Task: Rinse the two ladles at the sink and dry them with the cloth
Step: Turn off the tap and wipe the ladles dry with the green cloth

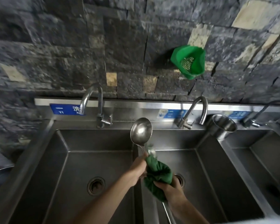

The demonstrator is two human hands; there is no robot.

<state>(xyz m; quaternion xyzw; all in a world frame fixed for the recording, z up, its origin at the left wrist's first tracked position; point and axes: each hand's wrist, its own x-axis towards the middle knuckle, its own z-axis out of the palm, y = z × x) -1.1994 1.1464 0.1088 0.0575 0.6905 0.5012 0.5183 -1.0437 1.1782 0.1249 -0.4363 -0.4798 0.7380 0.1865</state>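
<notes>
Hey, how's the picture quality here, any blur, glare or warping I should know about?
Head view: wide-angle warping bows the sink rim and tilts the stone wall; motion blur softens the wall and green basket; glare streaks the ladle bowl; left hand, right hand and green cloth are slightly soft.

I see one shiny metal ladle (141, 130), bowl up, open side facing me, handle slanting down into green cloth (158, 173). Cloth bunched round handle, above wall between two sink (68, 143) bowls. Second ladle handle (167, 212) pokes out under cloth; its bowl hidden.
</notes>
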